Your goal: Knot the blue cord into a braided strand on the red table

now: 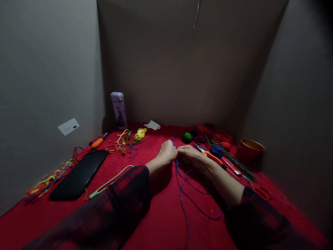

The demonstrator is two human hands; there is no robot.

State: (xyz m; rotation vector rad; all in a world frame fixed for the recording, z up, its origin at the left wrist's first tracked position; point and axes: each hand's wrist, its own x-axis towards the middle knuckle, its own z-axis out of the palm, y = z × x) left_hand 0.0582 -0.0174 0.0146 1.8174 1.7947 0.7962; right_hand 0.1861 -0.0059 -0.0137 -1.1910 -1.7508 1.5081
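Nearest, loose lengths of purple cord (180, 190) are spread on the red cloth (161, 222) from 5 to 6 o'clock of the hands, apparently left slack so that no pull is put on the part being worked. One loop is carried toward the right forearm, by which it could be snagged. The cord is gripped in the curled fingers of the left hand (168, 151), with a short end left standing above them. The bent fingertips of the right hand (191, 155) are brought against the left, presumably so that the cord is steadied at one point; whether it is pinched by them cannot be told, as the contact is hidden.

At 8 o'clock a pale green tool (97, 192) is laid beside the left sleeve, with a black tablet-like slab (79, 176) beyond it. Red-handled scissors (262, 191) are seen at 4 o'clock. At 3 o'clock the right wrist is crowded by orange-handled pliers (214, 159). Tangled threads (125, 147) are heaped toward 9 o'clock, and a green ball (187, 137) is set at 1 o'clock. Farthest, a purple bottle (119, 111) is stood at 10 o'clock.
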